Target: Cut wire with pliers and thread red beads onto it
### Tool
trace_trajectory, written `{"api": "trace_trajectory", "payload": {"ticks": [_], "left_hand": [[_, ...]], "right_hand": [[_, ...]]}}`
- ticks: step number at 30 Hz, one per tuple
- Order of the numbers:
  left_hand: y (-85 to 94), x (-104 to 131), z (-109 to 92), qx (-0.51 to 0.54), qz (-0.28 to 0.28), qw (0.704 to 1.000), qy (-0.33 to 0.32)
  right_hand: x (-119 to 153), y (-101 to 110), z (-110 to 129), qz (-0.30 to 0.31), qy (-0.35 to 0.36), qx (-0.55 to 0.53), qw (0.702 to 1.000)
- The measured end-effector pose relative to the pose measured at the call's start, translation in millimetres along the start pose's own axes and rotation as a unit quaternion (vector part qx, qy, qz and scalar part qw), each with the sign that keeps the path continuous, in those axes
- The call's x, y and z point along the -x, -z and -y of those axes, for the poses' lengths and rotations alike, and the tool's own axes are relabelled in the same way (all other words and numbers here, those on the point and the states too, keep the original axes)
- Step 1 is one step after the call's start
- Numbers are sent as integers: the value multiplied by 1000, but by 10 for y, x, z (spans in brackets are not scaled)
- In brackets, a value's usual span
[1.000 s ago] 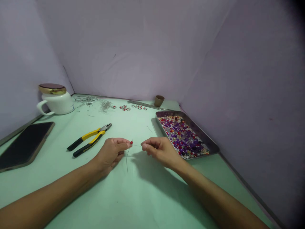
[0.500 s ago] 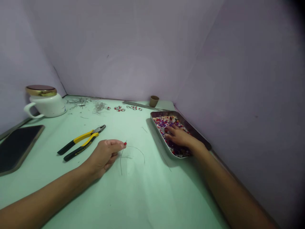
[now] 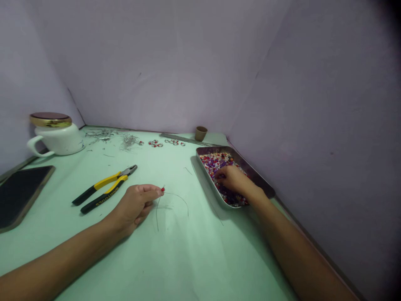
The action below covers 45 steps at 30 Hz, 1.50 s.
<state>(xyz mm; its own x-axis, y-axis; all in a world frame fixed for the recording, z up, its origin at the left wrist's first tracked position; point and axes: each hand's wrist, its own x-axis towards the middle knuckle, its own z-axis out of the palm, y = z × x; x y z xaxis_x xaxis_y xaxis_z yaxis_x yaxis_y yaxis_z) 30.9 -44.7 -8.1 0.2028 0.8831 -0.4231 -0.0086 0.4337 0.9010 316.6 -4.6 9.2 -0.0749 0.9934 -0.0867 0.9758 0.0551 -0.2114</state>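
Between the thumb and forefinger of my left hand (image 3: 138, 207) is a red bead (image 3: 163, 189) on a thin wire (image 3: 183, 201), whose loose ends trail over the table. My right hand (image 3: 233, 179) reaches into a metal tray (image 3: 209, 184) of small mixed beads (image 3: 216, 161), mostly red, purple and pale. Its fingers are curled down among the beads, and whatever they pinch is hidden. To the left of my left hand lie pliers (image 3: 109, 184) with yellow and black handles, their jaws pointing away from me.
Finished-looking red bead and wire rings (image 3: 155, 143) lie toward the back, beside tangled wire scraps (image 3: 129, 142). A small brown cup (image 3: 201, 133) stands near straight wires (image 3: 181, 139). At left are a white mug (image 3: 59, 140) topped by a gold-rimmed lid (image 3: 51, 119) and a phone (image 3: 23, 194).
My right hand's fingers, more spread over the beads before, have curled inward within the tray. My left hand keeps its pinch on the bead. The whole view has shifted slightly.
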Motion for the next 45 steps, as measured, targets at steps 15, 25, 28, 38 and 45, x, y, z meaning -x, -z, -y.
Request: {"api": "trace_trajectory", "payload": {"ticks": [15, 25, 28, 38, 45], "left_hand": [[6, -3, 8, -2, 15, 1000, -16], [15, -10, 16, 0, 15, 1000, -9], [12, -1, 12, -2, 17, 1000, -10], [16, -20, 14, -3, 11, 1000, -15], [17, 20, 2, -7, 10, 1000, -16]], "right_hand": [[1, 35, -78, -39, -25, 32, 998], [-15, 45, -114, -47, -64, -16, 997], [-38, 45, -145, -47, -75, -71, 994], [-10, 133, -182, 28, -122, -375, 919], [17, 199, -287, 140, -84, -618, 769]]}}
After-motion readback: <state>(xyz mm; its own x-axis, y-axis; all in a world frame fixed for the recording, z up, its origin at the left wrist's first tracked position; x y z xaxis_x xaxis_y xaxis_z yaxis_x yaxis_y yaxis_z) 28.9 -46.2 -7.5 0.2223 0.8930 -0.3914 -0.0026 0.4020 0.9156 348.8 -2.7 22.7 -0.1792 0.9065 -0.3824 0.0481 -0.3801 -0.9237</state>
